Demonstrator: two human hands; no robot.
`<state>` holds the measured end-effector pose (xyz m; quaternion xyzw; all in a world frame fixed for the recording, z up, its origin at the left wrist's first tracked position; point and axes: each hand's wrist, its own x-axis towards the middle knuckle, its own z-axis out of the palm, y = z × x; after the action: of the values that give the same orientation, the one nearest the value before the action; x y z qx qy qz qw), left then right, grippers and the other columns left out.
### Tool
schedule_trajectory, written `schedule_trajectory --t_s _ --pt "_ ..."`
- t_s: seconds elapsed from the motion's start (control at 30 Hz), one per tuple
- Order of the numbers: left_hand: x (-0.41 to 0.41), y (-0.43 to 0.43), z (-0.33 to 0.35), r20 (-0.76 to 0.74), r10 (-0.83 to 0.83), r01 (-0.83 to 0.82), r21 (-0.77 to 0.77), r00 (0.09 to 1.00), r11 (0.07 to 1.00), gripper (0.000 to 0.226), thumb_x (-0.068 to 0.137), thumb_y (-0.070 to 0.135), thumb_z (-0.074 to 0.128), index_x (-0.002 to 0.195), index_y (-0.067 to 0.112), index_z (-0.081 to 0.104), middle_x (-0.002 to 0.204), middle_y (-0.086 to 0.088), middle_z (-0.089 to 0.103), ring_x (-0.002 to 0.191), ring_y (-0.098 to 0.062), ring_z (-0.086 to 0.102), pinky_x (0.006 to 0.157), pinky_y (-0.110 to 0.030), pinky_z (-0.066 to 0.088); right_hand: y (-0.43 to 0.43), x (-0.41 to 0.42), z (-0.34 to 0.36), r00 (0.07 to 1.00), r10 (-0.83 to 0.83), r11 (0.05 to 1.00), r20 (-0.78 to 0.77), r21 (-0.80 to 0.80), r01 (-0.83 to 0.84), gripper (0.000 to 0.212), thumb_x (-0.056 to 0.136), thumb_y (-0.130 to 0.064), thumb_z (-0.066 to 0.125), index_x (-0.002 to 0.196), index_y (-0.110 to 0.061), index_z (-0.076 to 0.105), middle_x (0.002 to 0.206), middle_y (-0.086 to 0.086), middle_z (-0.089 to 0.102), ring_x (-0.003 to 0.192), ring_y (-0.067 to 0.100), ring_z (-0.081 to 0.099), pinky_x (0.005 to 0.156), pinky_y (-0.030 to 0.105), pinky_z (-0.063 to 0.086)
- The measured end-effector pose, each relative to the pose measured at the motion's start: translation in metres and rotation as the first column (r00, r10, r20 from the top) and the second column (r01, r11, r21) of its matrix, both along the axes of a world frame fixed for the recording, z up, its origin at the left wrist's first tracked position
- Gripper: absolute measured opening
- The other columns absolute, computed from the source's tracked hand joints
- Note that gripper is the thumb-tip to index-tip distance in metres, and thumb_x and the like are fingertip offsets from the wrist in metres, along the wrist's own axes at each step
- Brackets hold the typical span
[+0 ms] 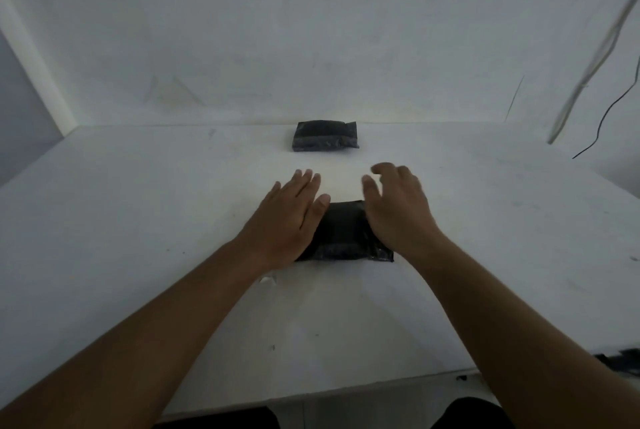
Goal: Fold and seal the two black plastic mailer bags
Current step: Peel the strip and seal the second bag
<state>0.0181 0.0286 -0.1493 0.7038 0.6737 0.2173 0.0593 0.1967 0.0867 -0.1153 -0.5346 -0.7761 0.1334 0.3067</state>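
Observation:
Two black plastic mailer bags lie on the white table (138, 221), both folded into compact packets. The near bag (344, 233) sits in the middle of the table between my hands. My left hand (291, 214) lies over its left end with straight fingers pointing away from me, the thumb on the bag's top edge. My right hand (394, 207) covers its right end, fingers loosely spread and slightly lifted. The far bag (325, 135) rests untouched near the back wall.
A white wall rises directly behind the table. White cables (585, 48) and a thin black wire (609, 117) hang at the right. A small white scrap (268, 279) lies under my left wrist. Dark items (620, 361) sit off the table's right front corner.

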Motion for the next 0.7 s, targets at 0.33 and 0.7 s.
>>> schedule_trajectory --t_s 0.33,0.7 --pt "-0.032 -0.017 -0.010 -0.091 -0.181 0.175 -0.071 0.979 0.982 0.070 0.097 0.061 0.003 0.159 0.028 -0.005 0.167 0.008 -0.009 0.150 -0.001 -0.018 0.125 -0.040 -0.004 -0.008 0.026 -0.035 0.887 0.244 0.969 0.393 -0.055 -0.242 0.060 0.105 -0.047 0.012 0.159 -0.021 0.005 0.167 0.004 0.007 0.153 0.019 0.002 0.124 0.045 0.005" --pt "-0.030 -0.021 0.004 -0.436 -0.283 0.458 0.375 0.855 0.806 0.033 0.085 0.035 0.069 0.106 0.009 0.073 0.101 -0.007 0.070 0.084 -0.026 0.065 0.072 -0.036 0.050 -0.025 0.026 -0.029 0.751 0.344 0.712 0.564 0.365 -0.600 0.029 0.090 -0.034 0.061 0.113 -0.016 0.065 0.110 0.008 0.060 0.098 0.025 0.056 0.084 0.039 0.051"
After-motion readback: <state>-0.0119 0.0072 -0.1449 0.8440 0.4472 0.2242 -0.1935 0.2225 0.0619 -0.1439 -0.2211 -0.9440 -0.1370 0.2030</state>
